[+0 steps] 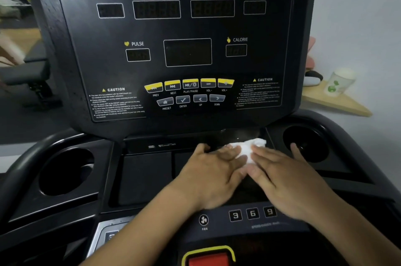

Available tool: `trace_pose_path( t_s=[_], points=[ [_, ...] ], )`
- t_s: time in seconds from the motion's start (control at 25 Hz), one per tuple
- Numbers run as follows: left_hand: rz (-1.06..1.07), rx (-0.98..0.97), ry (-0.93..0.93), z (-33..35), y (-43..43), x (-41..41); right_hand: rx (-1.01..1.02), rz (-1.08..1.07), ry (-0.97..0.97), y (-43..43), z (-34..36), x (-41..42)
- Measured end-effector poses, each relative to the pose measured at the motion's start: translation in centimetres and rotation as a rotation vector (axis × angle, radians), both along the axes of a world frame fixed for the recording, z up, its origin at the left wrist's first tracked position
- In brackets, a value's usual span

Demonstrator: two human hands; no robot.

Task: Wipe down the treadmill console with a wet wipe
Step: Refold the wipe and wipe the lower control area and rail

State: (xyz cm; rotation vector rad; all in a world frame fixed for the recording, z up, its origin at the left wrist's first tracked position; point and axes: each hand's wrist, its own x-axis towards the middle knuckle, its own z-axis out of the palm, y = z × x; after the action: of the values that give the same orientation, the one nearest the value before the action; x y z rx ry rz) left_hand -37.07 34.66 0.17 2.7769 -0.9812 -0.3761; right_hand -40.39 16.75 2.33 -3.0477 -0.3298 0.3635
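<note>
The black treadmill console (173, 33) fills the view, its display panel upright and a flat tray area below it. A crumpled white wet wipe (249, 149) lies on the tray just under the panel. My left hand (212, 174) lies flat with straight fingers pressing on the wipe's left part. My right hand (284, 176) lies flat beside it, fingers straight, pressing the wipe's right side. Both hands partly cover the wipe.
Round cup holders sit at the left (65, 170) and right (306, 142) of the tray. Numbered speed keys (252, 213) and a red stop button (208, 259) lie near me. A paper cup (340, 82) stands on a wooden shelf (338, 103) to the right.
</note>
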Motion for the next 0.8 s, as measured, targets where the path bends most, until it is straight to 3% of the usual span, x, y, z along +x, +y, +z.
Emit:
trace_pose_path(
  t_s=[0.2,0.4,0.48,0.64,0.8],
  points=[
    [-0.067,-0.05,0.067,0.5,0.5,-1.7,-0.001,0.029,0.031,-0.1,1.0,-2.7],
    [-0.054,0.038,0.031,0.4,-1.1,-0.7,0.028,0.003,-0.019,-0.2,0.2,-1.8],
    [-0.065,-0.034,0.032,0.4,-0.3,-2.5,0.04,0.03,-0.01,-0.5,0.2,-2.9],
    [0.023,-0.083,0.028,0.8,2.5,-5.2,0.138,0.07,0.023,1.1,0.9,-4.1],
    [0.135,-0.055,-0.004,0.9,6.4,-7.0,0.105,0.186,0.01,5.8,1.0,-4.4]
  ],
)
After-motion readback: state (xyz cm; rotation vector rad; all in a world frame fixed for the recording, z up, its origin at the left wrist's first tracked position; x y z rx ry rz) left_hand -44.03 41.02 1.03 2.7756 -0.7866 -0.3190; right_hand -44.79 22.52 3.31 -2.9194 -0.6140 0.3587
